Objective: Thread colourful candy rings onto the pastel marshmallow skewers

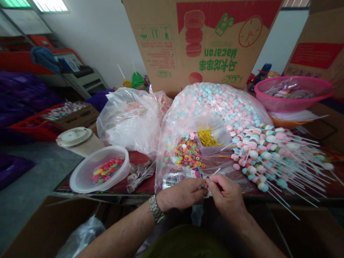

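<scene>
A: What are the hands doing, up close?

B: The left hand, a metal wristwatch on its wrist, is closing narrowly around the lower end of a thin white stick. The right hand is pinching the same stick between thumb and fingertips. A small coloured piece is showing at the pinch, too small to tell exactly. Both forearms are reaching in from the bottom edge of the view.

A: And on the surface?

B: A red printed cover is lying over the table. On the left, a clear plastic tub is holding ring-shaped candies, with a lidded paper cup just behind it. Right of the hands, skewers threaded with pastel candies are lying in a fanned pile.

A: What's further back?

B: A clear plastic bag is holding pink and blue candies, more ring candies, and yellow sticks. A second bag is slumping beside it, and a pink basket is sitting at the right. Behind them, a cardboard Macaron box is standing open against a white wall, and purple bags are piling up on the left.
</scene>
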Demonstrator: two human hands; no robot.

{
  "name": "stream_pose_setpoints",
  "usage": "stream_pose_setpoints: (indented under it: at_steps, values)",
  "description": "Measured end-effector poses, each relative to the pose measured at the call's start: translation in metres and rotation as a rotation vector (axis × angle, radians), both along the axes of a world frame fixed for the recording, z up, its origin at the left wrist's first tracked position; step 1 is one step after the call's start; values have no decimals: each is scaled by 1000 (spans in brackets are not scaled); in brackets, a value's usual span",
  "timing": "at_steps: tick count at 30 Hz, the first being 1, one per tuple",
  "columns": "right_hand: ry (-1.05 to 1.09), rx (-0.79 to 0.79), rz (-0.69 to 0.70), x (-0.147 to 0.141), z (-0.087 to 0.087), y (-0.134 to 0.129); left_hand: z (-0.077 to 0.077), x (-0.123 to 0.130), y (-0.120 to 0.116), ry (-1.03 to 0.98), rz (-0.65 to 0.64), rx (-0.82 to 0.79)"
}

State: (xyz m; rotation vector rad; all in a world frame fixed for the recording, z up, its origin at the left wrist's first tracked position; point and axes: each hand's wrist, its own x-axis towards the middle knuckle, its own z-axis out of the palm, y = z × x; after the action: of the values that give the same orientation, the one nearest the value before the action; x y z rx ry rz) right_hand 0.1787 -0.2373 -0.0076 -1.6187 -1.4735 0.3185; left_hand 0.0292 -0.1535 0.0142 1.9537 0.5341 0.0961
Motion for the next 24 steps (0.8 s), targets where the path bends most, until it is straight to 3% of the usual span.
stream_pose_setpoints:
  at_steps: [3,6,9,11,12,14,16,18,20,21,22,24]
  values:
    - [-510,277,142,9,10,-1,-5,-1,3,7,67,-188]
    - [-850,271,455,14,10,-3,-8,-2,5,-26,17,-370]
    - [-919,195,583,12,-1,-6,-7,-1,4,56,-97,-446]
    - [-803,48,655,9,-12,-10,-5,0,1,211,-216,-373]
    - [-649,-75,672,6,-17,-12,-4,0,-1,287,-268,-238]
    - [-225,-351,623,-2,-28,-15,0,-1,-5,355,-323,205]
    - [127,-548,509,-11,-34,-18,3,-6,-8,281,-293,655]
    - [407,-671,490,-15,-33,-18,4,-13,-8,124,-267,922]
    - [659,-781,564,-10,-20,-11,0,-21,-7,-73,-212,1000]
    - [734,-815,584,-3,-10,-2,-5,-24,-7,-150,-138,962]
    - [714,-805,581,7,3,9,-10,-26,-6,-209,-22,868]
    - [359,-616,440,33,27,43,-24,-25,-6,-271,318,528]
